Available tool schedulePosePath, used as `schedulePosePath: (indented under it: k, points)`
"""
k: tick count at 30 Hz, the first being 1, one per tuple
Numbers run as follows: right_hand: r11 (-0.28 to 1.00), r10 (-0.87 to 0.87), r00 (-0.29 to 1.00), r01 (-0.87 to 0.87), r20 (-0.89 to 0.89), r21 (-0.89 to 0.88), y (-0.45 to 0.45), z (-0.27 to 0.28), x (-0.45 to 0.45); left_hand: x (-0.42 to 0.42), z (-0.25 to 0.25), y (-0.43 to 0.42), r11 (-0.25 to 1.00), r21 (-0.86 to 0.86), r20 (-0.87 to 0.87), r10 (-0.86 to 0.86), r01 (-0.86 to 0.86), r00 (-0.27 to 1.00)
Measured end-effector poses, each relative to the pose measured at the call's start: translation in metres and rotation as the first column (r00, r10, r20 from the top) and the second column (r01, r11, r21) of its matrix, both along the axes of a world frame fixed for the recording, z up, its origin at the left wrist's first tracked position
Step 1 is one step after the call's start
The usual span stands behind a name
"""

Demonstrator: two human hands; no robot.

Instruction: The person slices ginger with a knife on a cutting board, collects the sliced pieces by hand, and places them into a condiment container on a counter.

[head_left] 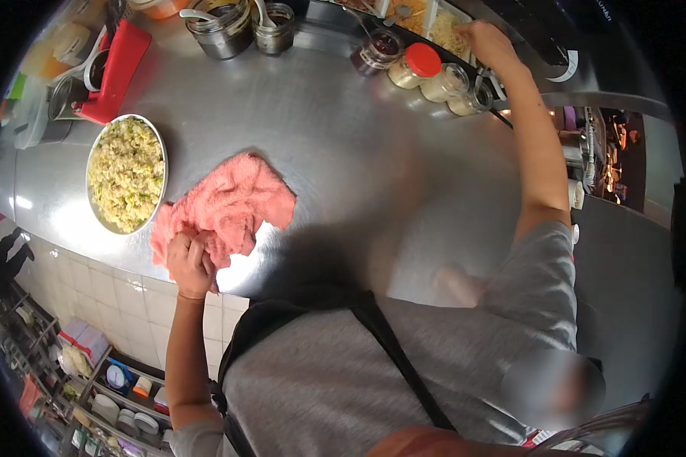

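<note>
My left hand [190, 263] is closed on the near corner of a crumpled pink cloth [240, 194], which lies on the steel counter by its front edge. Just left of the cloth stands a white bowl [165, 174] filled with fried rice [126, 175] with green bits. Far to the right, my right hand [492, 47] reaches over a container of pale shreds [448, 32]. Its fingers are bent together at the shreds; what they pinch, if anything, is too small to make out. An orange-filled container [408, 14] sits beside that one.
Several jars line the back right, among them a red-lidded jar [415, 65] and a dark sauce jar [376, 52]. Two spooned jars, one a large dark jar [219, 30], stand at the back. A red holder [122, 72] is on the left. Shelves [122, 396] stand below left.
</note>
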State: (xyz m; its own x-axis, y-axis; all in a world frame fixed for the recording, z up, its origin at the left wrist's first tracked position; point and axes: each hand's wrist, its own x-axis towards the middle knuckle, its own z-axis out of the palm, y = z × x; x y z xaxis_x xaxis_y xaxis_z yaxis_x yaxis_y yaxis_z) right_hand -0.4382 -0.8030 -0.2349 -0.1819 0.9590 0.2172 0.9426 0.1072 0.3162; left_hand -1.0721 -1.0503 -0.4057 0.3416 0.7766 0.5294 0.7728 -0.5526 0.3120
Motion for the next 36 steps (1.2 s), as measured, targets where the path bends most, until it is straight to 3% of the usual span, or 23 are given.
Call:
schedulePosePath:
  k: [4,7,10,13,16,19,22,25,28,31,34,36]
  points:
    - [0.959,-0.284,0.942,0.277,-0.179,-0.065,-0.007,0.026,-0.054,0.0,0.002,-0.001,1.0,0.005,-0.001,0.008,-0.008,1.0]
    - [0.989,-0.151,0.987,0.15,-0.053,-0.018,0.009,0.01,-0.036,0.0,0.002,-0.001,1.0,0.013,0.005,0.005,-0.005,1.0]
    - [0.968,-0.245,0.937,0.22,-0.249,-0.122,0.005,0.015,-0.052,0.001,0.004,0.0,1.0,0.007,0.027,-0.006,0.005,1.0]
    - [0.96,0.279,0.911,-0.252,-0.305,0.125,0.004,0.0,-0.05,0.001,0.006,-0.001,1.0,-0.006,0.021,0.0,0.0,1.0]
    - [0.939,0.343,0.916,-0.333,-0.206,0.084,0.003,-0.004,-0.048,0.002,0.007,-0.001,1.0,0.004,0.009,0.008,-0.008,1.0]
    - [0.96,0.269,0.934,-0.28,-0.235,-0.015,-0.008,-0.003,-0.038,0.0,0.005,-0.001,1.0,0.003,0.004,0.011,-0.011,1.0]
    - [0.958,0.286,0.955,-0.283,0.082,-0.044,-0.023,-0.005,-0.034,0.002,0.007,0.0,1.0,-0.003,0.025,0.002,-0.002,1.0]
    - [0.97,0.241,0.966,-0.236,0.098,-0.054,-0.022,0.01,-0.037,0.002,0.007,0.0,1.0,-0.005,0.023,-0.004,0.004,1.0]
    - [0.997,-0.032,0.985,0.019,-0.167,-0.077,-0.025,0.031,-0.062,0.001,0.005,0.0,1.0,-0.01,0.016,-0.001,0.001,1.0]
    - [0.942,-0.323,0.884,0.268,-0.337,-0.2,-0.003,0.03,-0.056,0.001,0.006,0.0,1.0,-0.015,0.017,0.001,-0.001,1.0]
    - [0.996,-0.092,0.996,0.092,0.003,0.012,0.014,-0.005,-0.021,0.001,0.006,0.001,1.0,-0.008,0.035,-0.012,0.013,0.999]
    - [0.999,0.042,0.99,-0.037,0.134,-0.037,0.009,-0.009,-0.013,0.001,0.006,0.001,1.0,-0.005,0.044,-0.015,0.015,0.999]
